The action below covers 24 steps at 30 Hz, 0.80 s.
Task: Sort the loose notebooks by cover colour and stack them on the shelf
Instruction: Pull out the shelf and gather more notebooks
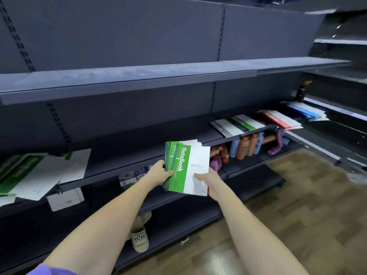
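Note:
I hold a fanned stack of green-and-white notebooks [186, 167] in front of the middle shelf [123, 155]. My left hand [159, 172] grips its green spine edge, thumb on top. My right hand [210, 182] grips the white lower right corner. On the shelf at the left lies a messy pile of green notebooks [39, 171]. Farther right on the shelf lie a grey notebook [225, 128], a green notebook [245, 122] and a red pile [278, 119]. A blue pile [306, 113] lies on the neighbouring shelf.
The upper shelf [139, 76] is bare. Below the middle shelf stand coloured bottles [246, 144] and small boxes [131, 176]. My slippered foot [140, 239] is on the wooden floor [297, 195] by the bottom shelf. A price tag holder [65, 199] hangs at the left.

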Available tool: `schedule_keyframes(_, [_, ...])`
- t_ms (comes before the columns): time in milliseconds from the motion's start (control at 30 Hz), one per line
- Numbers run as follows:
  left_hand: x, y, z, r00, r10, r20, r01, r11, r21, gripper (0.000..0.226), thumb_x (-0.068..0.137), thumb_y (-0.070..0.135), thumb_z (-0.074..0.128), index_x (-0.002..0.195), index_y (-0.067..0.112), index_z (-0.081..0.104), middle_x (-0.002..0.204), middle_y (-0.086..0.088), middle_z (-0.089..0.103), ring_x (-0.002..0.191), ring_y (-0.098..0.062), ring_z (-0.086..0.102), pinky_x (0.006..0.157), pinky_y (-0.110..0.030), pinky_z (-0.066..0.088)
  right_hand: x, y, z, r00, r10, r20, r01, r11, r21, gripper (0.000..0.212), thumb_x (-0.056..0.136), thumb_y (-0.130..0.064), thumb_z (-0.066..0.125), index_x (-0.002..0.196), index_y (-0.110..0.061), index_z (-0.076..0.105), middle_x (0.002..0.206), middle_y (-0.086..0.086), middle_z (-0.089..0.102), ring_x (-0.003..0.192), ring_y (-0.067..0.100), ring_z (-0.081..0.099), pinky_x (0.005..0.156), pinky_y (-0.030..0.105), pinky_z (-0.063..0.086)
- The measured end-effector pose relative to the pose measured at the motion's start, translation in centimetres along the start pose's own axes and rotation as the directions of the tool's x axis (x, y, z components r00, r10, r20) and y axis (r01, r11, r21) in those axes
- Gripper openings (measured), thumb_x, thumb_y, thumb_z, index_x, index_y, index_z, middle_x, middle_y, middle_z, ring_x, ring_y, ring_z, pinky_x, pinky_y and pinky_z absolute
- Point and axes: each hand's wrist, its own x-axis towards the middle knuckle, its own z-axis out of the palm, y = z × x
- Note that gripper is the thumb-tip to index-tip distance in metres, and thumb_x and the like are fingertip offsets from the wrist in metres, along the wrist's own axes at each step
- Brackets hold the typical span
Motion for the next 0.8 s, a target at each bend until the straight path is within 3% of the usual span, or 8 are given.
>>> schedule_keyframes(100, [1.5,3.4,4.2,1.000,0.028,0.012,-0.029,0.997,0.067,0.022,0.093,0.022,0.063,0.108,0.011,0.051,0.109,-0.007,0.063,0.097,-0.024,0.063,0.079,-0.037,0.054,-0.8,-0.6,-4.3,0.992,0.025,-0.127,-0.038,0.994,-0.102,0.036,0.092,-0.001,0.062,0.127,-0.006,0.058,0.122,0.004,0.067,0.110,0.025,0.062,0.086,0.034,0.053])
schedule_keyframes(167, [2.3,5.5,6.9,0.999,0.041,0.018,-0.043,0.992,0.117,0.017,0.094,0.020,0.059,0.103,0.009,0.049,0.102,-0.007,0.059,0.089,-0.022,0.057,0.067,-0.031,0.046,-1.3,-1.4,-6.6,0.976,0.055,-0.210,-0.090,0.983,-0.160,0.022,0.094,-0.003,0.059,0.115,-0.004,0.053,0.112,0.005,0.063,0.098,0.023,0.057,0.066,0.027,0.045])
schedule_keyframes(233, [2.9,7.3,9.3,0.999,0.047,0.016,-0.049,0.992,0.119,0.014,0.096,0.016,0.056,0.094,0.008,0.045,0.093,-0.006,0.053,0.079,-0.017,0.050,0.061,-0.028,0.038,-1.0,-1.9,-8.8,0.962,0.081,-0.261,-0.149,0.957,-0.250,0.027,0.096,-0.007,0.054,0.122,-0.002,0.051,0.118,0.014,0.060,0.094,0.023,0.052,0.061,0.027,0.043])
schedule_keyframes(333, [3.6,9.0,11.6,0.997,0.049,-0.051,-0.043,0.992,0.116,0.013,0.097,0.016,0.056,0.096,0.007,0.046,0.100,-0.008,0.053,0.088,-0.023,0.054,0.068,-0.029,0.039,-0.2,-2.0,-11.6,0.971,0.090,-0.222,-0.159,0.935,-0.316,0.043,0.092,-0.010,0.050,0.133,-0.002,0.044,0.123,0.009,0.060,0.103,0.026,0.059,0.070,0.032,0.051])
schedule_keyframes(467, [4.8,10.7,13.5,0.995,0.079,-0.060,-0.079,0.997,0.003,0.017,0.097,0.013,0.058,0.104,0.009,0.044,0.100,-0.011,0.057,0.086,-0.021,0.053,0.066,-0.028,0.043,0.1,-2.8,-14.2,0.943,-0.042,-0.331,-0.070,0.945,-0.320,0.035,0.089,-0.003,0.048,0.120,-0.010,0.033,0.108,0.002,0.055,0.104,0.023,0.055,0.086,0.041,0.052])
schedule_keyframes(600, [7.5,12.6,14.7,0.998,0.040,-0.037,-0.045,0.988,-0.145,0.019,0.091,0.012,0.062,0.105,0.014,0.050,0.101,-0.007,0.066,0.096,-0.027,0.064,0.083,-0.040,0.056,2.0,-3.3,-16.8,0.915,-0.072,-0.398,-0.033,0.968,-0.250,0.033,0.087,0.002,0.052,0.115,-0.012,0.043,0.100,-0.001,0.057,0.089,0.016,0.052,0.073,0.034,0.045])
schedule_keyframes(700, [10.4,14.0,15.7,0.999,0.035,-0.008,-0.035,0.993,-0.109,0.011,0.089,0.011,0.061,0.092,0.013,0.051,0.100,-0.012,0.066,0.091,-0.027,0.062,0.078,-0.038,0.052,4.0,-3.8,-19.2,0.908,-0.073,-0.413,-0.021,0.975,-0.219,0.031,0.083,0.003,0.061,0.110,-0.012,0.056,0.101,0.001,0.062,0.090,0.020,0.057,0.072,0.034,0.049])
schedule_keyframes(800, [13.6,15.7,17.5,1.000,0.018,0.020,-0.015,0.989,-0.149,0.017,0.090,0.008,0.055,0.105,0.010,0.048,0.105,-0.012,0.062,0.096,-0.027,0.061,0.076,-0.036,0.053,6.3,-5.0,-21.7,0.895,-0.086,-0.437,-0.016,0.974,-0.225,0.030,0.080,0.004,0.065,0.103,-0.016,0.065,0.106,0.002,0.070,0.099,0.024,0.064,0.077,0.037,0.056])
